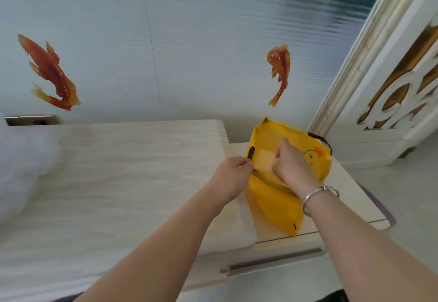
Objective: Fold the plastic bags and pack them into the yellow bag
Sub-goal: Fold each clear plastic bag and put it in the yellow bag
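Note:
The yellow bag point(275, 202) with a duck print and black handles stands on a low cabinet, its mouth open toward me. My left hand point(233, 175) pinches the near left rim of the bag beside a black handle. My right hand point(290, 163), with a silver bangle on the wrist, grips a folded pale plastic bag point(263, 159) and holds it inside the bag's mouth. Another folded whitish plastic bag point(237, 226) lies flat on the surface under my left forearm.
A pale wood-grain table point(118, 171) fills the left and middle. White bedding or plastic point(21, 166) bulges at the far left. The low cabinet point(343, 190) has a drawer handle point(272, 263) in front. An ornate white door point(391, 88) stands at right.

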`<state>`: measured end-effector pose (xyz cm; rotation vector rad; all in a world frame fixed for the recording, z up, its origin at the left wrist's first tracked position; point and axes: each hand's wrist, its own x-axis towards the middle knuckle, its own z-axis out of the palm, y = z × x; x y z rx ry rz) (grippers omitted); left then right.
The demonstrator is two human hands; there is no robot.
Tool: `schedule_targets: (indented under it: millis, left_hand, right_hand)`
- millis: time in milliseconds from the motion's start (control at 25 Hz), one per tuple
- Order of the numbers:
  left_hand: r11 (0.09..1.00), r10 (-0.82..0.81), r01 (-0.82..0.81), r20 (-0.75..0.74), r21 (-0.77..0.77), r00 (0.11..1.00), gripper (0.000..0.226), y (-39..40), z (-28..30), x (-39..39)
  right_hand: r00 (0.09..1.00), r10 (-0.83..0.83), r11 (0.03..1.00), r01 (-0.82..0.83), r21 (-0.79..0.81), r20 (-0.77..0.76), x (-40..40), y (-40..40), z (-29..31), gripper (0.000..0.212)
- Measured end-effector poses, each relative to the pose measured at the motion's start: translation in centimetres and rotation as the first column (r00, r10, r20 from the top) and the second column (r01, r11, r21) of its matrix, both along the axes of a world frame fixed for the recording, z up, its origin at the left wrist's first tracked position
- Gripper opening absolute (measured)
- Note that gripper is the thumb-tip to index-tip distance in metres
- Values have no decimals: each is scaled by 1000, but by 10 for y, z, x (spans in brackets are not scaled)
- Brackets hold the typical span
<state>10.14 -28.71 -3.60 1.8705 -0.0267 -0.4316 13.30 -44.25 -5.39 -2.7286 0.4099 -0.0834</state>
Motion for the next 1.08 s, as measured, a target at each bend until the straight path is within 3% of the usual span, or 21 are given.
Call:
schedule_targets:
  millis: [120,200,280,400,560,720,880,1000,1080]
  left_hand:
    - [999,-28,28,-2,20,1000,27,2,0,1]
    - [999,-38,39,-11,38,999,28,6,-1,2]
    - [998,-42,43,-27,49,999,29,10,0,2]
    - [995,-70,72,-28,68,997,33,16,3,1]
    - [996,-58,57,17,76,998,35,28,14,-7]
    - [994,78,-82,61,69,995,34,61,25,-16]
    - [968,213,-225,107,112,971,30,113,31,-28]
    - [913,284,-324,182,248,941,32,159,31,-39]
    - [806,273,-392,310,444,911,32,195,28,-50]
  right_hand:
    - [986,-112,988,124,94,-126,16,-2,-15,35]
    - [946,-117,989,138,51,-303,19,-2,-18,39]
    - [919,-95,995,92,-24,-382,18,-1,-15,35]
    - [951,-33,999,25,-32,-309,14,2,3,25]
    - [988,76,992,-88,-89,-138,-6,23,31,26]
    - [972,231,972,-229,-46,51,-28,66,48,23]
    - [915,393,919,-395,10,92,-34,119,48,23]
    - [869,481,870,-489,63,117,-38,159,44,19]
    - [826,549,823,-561,85,129,-44,188,41,19]
